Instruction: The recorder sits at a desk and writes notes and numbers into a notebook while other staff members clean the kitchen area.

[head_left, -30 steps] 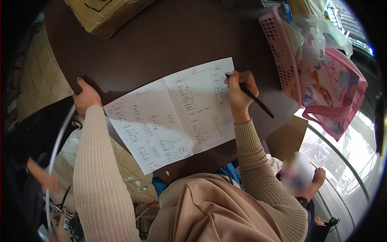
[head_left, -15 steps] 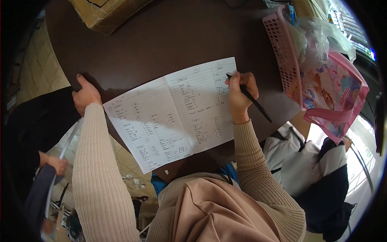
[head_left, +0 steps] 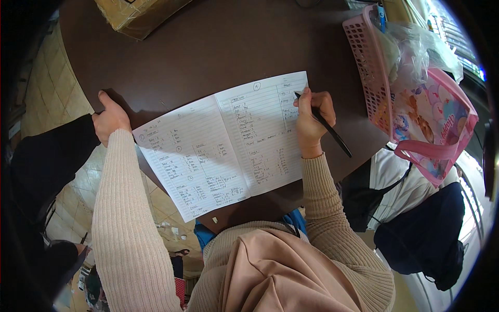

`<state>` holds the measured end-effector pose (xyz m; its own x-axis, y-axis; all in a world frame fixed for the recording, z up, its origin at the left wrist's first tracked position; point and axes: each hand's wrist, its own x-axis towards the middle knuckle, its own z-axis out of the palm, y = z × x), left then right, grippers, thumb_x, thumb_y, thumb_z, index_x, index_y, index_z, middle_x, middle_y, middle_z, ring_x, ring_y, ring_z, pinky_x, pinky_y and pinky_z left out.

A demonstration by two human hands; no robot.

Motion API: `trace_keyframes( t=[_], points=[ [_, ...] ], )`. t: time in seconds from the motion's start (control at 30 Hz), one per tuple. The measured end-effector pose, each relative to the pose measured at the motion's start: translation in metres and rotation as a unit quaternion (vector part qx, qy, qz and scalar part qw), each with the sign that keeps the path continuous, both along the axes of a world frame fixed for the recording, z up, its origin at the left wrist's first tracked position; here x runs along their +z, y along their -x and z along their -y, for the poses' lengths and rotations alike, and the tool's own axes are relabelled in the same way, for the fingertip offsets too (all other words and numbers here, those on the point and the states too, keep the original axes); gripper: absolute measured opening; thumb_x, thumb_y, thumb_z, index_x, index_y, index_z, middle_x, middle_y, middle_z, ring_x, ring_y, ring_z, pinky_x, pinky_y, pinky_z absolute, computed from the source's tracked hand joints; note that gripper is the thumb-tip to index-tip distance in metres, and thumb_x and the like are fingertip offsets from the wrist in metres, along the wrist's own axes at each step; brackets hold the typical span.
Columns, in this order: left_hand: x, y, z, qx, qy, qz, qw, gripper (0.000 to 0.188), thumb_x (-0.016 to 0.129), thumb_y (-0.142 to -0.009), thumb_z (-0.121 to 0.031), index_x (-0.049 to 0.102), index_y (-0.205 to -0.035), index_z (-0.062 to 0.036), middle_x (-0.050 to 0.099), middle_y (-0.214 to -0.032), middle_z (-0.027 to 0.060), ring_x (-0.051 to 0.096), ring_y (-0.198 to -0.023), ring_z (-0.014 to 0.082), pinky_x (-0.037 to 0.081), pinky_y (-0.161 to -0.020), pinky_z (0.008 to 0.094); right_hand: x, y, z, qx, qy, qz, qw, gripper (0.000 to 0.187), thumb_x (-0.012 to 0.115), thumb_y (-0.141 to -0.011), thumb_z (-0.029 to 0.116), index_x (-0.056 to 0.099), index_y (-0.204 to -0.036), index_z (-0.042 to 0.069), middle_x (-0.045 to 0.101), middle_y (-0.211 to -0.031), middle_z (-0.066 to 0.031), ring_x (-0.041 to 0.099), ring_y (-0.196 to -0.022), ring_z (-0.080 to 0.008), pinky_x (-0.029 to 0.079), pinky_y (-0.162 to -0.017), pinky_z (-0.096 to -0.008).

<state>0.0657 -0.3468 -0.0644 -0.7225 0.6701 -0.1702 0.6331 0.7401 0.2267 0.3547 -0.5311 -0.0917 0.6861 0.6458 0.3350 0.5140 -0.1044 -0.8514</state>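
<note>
An open lined notebook lies on the dark brown table, both pages covered with columns of handwriting. My right hand is closed round a black pen over the right page's outer edge. The pen's tip points to the upper right column; whether it touches the paper I cannot tell. At the table's left edge rests my left hand, beside the notebook's left corner. Its thumb lies on top and its other fingers curl round the edge, mostly hidden.
A taped cardboard box stands at the far left. To the right are a pink plastic basket with plastic bags and a pink patterned bag. A dark-sleeved person is close on the left; another person is at the right.
The pen and my right hand have shifted very slightly. The person on the left has moved, and their hand no longer shows. The person at the right has shifted too.
</note>
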Motion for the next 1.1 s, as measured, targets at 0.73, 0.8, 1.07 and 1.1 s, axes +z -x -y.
trace_keyframes(
  t=[0.73, 0.8, 1.07, 1.1],
  points=[
    [0.0013, -0.0023, 0.0003, -0.002, 0.0, 0.008, 1.0, 0.087, 0.034, -0.077, -0.067, 0.045, -0.123, 0.005, 0.051, -0.121, 0.0213, 0.05, -0.112, 0.033, 0.037, -0.095, 0.038, 0.003, -0.0004, -0.0015, 0.028, 0.001, 0.022, 0.999, 0.031, 0.06, -0.075, -0.007, 0.038, -0.057, 0.006, 0.048, -0.058, -0.0028, 0.051, -0.047, -0.0085, 0.039, -0.041, -0.0215],
    [0.0013, -0.0012, 0.0009, -0.003, -0.002, 0.006, 1.0, 0.086, 0.034, -0.077, -0.067, 0.046, -0.122, 0.0051, 0.052, -0.12, 0.0213, 0.05, -0.111, 0.0332, 0.037, -0.094, 0.0383, 0.0044, 0.0014, -0.0022, 0.025, 0.01, 0.021, 0.999, 0.031, 0.06, -0.075, -0.007, 0.038, -0.057, 0.006, 0.048, -0.058, -0.0029, 0.052, -0.047, -0.0085, 0.039, -0.041, -0.0213],
    [-0.0004, 0.0004, -0.0002, -0.001, 0.006, -0.007, 1.0, 0.085, 0.034, -0.077, -0.067, 0.047, -0.12, 0.0051, 0.052, -0.12, 0.0217, 0.05, -0.111, 0.033, 0.038, -0.094, 0.0382, 0.0022, 0.0015, -0.0017, 0.022, 0.007, 0.01, 1.0, 0.032, 0.059, -0.075, -0.008, 0.037, -0.057, 0.005, 0.048, -0.06, -0.0031, 0.049, -0.047, -0.008, 0.037, -0.04, -0.0218],
    [-0.0017, 0.0011, -0.0002, -0.004, 0.006, -0.007, 1.0, 0.085, 0.034, -0.077, -0.067, 0.047, -0.12, 0.0052, 0.052, -0.119, 0.0218, 0.05, -0.111, 0.0329, 0.038, -0.094, 0.0381, 0.0024, 0.0009, -0.0022, 0.029, 0.016, 0.022, 0.999, 0.031, 0.06, -0.074, -0.008, 0.037, -0.057, 0.005, 0.048, -0.06, -0.003, 0.048, -0.047, -0.008, 0.037, -0.04, -0.0222]
  ],
)
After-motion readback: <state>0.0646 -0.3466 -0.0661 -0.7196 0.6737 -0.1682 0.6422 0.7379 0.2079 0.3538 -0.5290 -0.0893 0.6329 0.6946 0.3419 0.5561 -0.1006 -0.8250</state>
